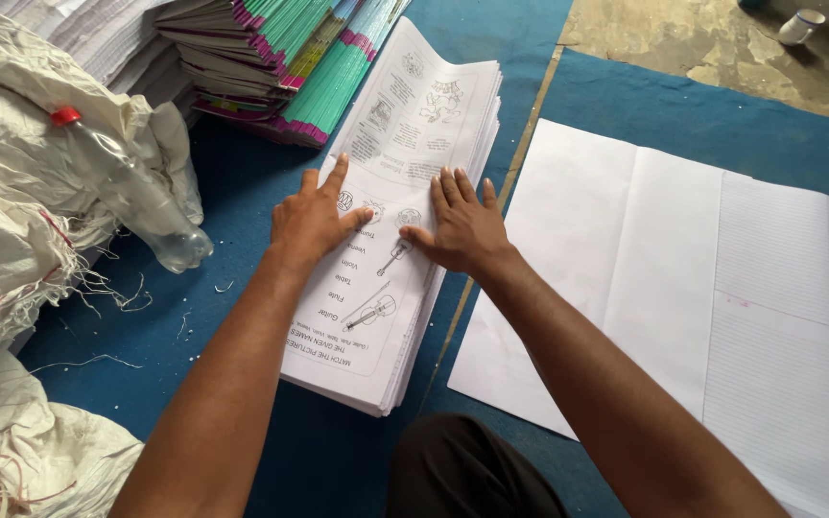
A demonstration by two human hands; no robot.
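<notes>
Both the left hand [311, 219] and right hand [462, 228] lay open, palms flat on the stack of printed sheets [390, 230] on the blue mat [242, 288]. Uneven pressure could have fanned the loose stack sideways toward the plastic bottle [136, 192].

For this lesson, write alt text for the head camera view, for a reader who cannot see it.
Two bare hands, left hand and right hand, press flat on a stack of printed worksheets on a blue mat. Large ruled sheets lie to the right; colourful booklets, white sacks and a clear plastic bottle sit to the left.
</notes>
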